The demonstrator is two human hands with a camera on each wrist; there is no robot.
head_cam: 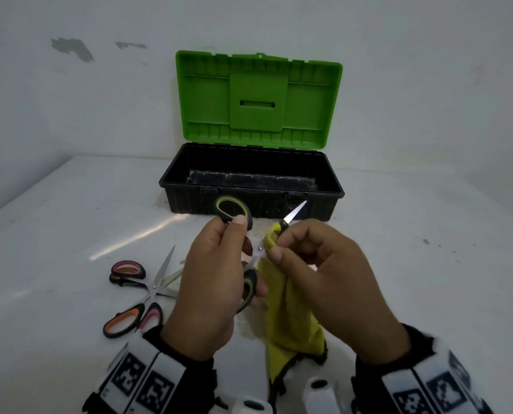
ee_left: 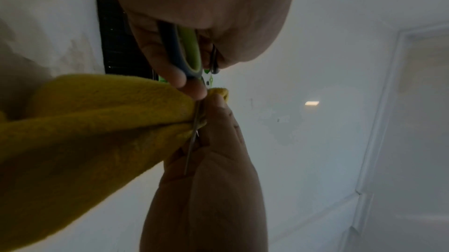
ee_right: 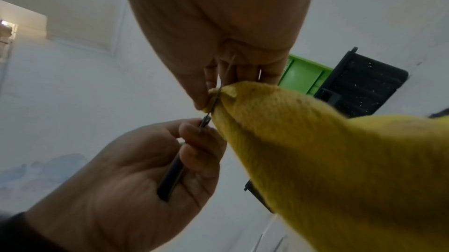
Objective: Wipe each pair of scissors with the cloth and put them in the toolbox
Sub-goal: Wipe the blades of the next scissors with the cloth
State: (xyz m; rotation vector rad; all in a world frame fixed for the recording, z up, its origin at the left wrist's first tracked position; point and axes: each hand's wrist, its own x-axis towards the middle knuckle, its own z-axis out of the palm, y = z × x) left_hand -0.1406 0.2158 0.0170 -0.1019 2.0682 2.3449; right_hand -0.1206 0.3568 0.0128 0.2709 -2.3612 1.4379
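My left hand (head_cam: 216, 270) grips the black-and-green handles of a pair of scissors (head_cam: 234, 210), held above the table in front of the toolbox. My right hand (head_cam: 315, 264) pinches the yellow cloth (head_cam: 291, 318) around the scissors' blades, whose tip (head_cam: 295, 212) sticks out past the fold. The rest of the cloth hangs down. In the left wrist view the green handle (ee_left: 189, 50) sits between my fingers and the cloth (ee_left: 85, 131) wraps the blade. The right wrist view shows the cloth (ee_right: 328, 150) and the left hand (ee_right: 136, 179).
The toolbox (head_cam: 252, 201) stands open at the table's back, its black tray holding nothing and its green lid (head_cam: 258, 97) upright against the wall. Two more pairs of scissors lie left of my hands: one pink-handled (head_cam: 128, 271), one orange-handled (head_cam: 130, 319).
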